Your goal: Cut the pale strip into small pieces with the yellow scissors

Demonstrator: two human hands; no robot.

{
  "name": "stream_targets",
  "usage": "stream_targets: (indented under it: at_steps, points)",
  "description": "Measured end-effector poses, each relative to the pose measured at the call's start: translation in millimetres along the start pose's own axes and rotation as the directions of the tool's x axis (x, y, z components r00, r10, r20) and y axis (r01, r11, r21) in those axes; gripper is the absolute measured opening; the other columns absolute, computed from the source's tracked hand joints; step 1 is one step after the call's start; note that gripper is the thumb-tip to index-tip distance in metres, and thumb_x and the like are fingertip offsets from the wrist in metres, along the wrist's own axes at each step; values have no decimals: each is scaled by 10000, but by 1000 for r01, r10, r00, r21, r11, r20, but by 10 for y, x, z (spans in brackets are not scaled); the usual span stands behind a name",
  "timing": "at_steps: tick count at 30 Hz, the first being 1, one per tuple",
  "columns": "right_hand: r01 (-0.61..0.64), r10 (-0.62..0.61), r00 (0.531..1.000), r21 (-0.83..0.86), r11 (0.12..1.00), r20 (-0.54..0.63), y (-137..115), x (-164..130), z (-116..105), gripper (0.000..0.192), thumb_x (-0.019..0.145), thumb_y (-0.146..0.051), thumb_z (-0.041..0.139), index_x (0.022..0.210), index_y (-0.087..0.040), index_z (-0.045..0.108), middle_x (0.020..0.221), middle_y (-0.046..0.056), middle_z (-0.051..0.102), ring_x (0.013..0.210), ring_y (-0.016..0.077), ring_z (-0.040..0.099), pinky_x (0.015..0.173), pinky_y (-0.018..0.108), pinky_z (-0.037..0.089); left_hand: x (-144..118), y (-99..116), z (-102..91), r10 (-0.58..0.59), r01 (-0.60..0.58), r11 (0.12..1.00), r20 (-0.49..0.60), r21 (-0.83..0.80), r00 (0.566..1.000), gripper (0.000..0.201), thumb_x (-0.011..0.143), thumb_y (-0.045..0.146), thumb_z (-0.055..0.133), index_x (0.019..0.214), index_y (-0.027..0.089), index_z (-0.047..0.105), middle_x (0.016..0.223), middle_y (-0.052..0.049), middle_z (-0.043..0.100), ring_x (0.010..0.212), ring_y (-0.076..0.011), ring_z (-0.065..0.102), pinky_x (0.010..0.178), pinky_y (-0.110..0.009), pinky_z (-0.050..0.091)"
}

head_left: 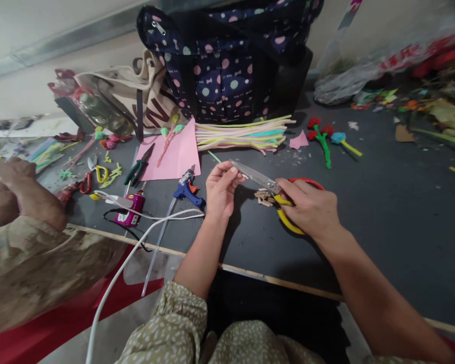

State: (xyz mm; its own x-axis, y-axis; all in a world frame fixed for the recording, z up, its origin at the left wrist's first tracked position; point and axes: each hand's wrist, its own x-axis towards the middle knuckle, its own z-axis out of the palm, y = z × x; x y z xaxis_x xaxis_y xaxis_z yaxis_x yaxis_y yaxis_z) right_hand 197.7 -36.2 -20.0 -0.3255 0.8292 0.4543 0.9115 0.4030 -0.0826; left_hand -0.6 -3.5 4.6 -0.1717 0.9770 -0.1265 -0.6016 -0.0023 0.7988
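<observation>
My right hand (310, 206) grips the yellow and red handles of a pair of scissors (267, 186), blades pointing left. My left hand (222, 189) pinches something small at the blade tips; I cannot make out what it is. A small heap of short wooden sticks (263, 197) lies on the dark table (382, 202) just under the blades. A blue glue gun (187, 190) rests left of my left hand, its white cable (136, 247) trailing off the table edge.
A pink paper sheet (176, 154), a bundle of pastel pipe cleaners (242, 134) and pipe-cleaner flowers (322, 134) lie further back. Pliers (139, 166), small scissors (94, 174) and a pink device (131, 210) sit left. Another person's arm (23, 192) rests far left. Bags (227, 60) stand behind.
</observation>
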Motion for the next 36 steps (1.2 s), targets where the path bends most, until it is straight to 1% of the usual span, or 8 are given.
stream_targets:
  at_steps: [5, 8, 12, 17, 21, 25, 30, 36]
  points:
    - [-9, 9, 1000, 42, 999, 2, 5, 8, -15, 295, 857, -223, 485, 1106, -265, 637, 803, -9, 656, 731, 119, 552, 566, 264, 253, 8, -6, -4, -3, 3, 1000, 1, 6, 1000, 207, 654, 202, 799, 804, 184, 657, 698, 39, 619, 624, -62, 610, 654, -203, 538]
    - [-69, 71, 997, 112, 991, -10, 27, 36, -34, 299, 826, -257, 554, 1116, -252, 622, 870, -4, 675, 777, 130, 587, 587, 253, 299, 12, -7, -5, -14, 14, 1000, 12, 7, 1000, 212, 662, 204, 794, 828, 175, 666, 748, 28, 645, 636, -57, 610, 657, -196, 536]
    - [-138, 138, 990, 167, 976, 9, 69, 60, -51, 390, 784, -298, 617, 1169, -241, 594, 938, 13, 684, 840, 156, 614, 615, 253, 346, 12, -5, 3, -26, 27, 1000, -6, 15, 1000, 243, 645, 213, 806, 838, 174, 663, 774, 25, 660, 631, -53, 610, 657, -196, 533]
    - [-116, 113, 993, 213, 970, 24, 52, 60, -64, 391, 781, -280, 601, 1171, -240, 597, 922, 4, 681, 852, 152, 618, 628, 251, 362, 16, -5, 3, -27, 27, 1000, -11, 2, 1000, 267, 632, 214, 820, 843, 178, 660, 788, 27, 669, 634, -51, 618, 662, -192, 528]
    - [-74, 75, 997, 146, 987, 2, 25, 58, -59, 350, 803, -239, 542, 1145, -247, 618, 904, 3, 679, 825, 142, 600, 599, 255, 319, 22, -10, -14, -9, 9, 1000, -13, 9, 1000, 248, 646, 217, 812, 844, 190, 665, 781, 31, 659, 648, -54, 619, 669, -191, 528]
    - [-38, 40, 999, 72, 997, -20, 31, 43, -10, 351, 816, -215, 509, 1145, -251, 629, 886, 1, 676, 795, 134, 582, 573, 267, 266, 21, -14, -20, 22, -22, 1000, 0, 12, 1000, 211, 675, 205, 790, 855, 196, 680, 743, 30, 632, 646, -56, 604, 669, -192, 530]
    - [-29, 30, 999, 51, 998, -15, 39, 21, 27, 354, 834, -218, 497, 1162, -262, 624, 893, -3, 670, 779, 126, 565, 565, 274, 246, 11, -18, -9, 15, -14, 999, -9, 38, 1000, 203, 683, 207, 778, 862, 203, 683, 737, 28, 628, 648, -61, 601, 681, -200, 524]
    - [-20, 20, 1000, 34, 999, -17, 24, 21, 19, 333, 849, -212, 492, 1146, -264, 632, 874, -10, 671, 765, 117, 554, 560, 272, 239, 7, -29, -7, 2, -2, 1000, -4, 11, 1000, 211, 668, 197, 787, 845, 195, 673, 714, 39, 616, 636, -63, 599, 676, -211, 522]
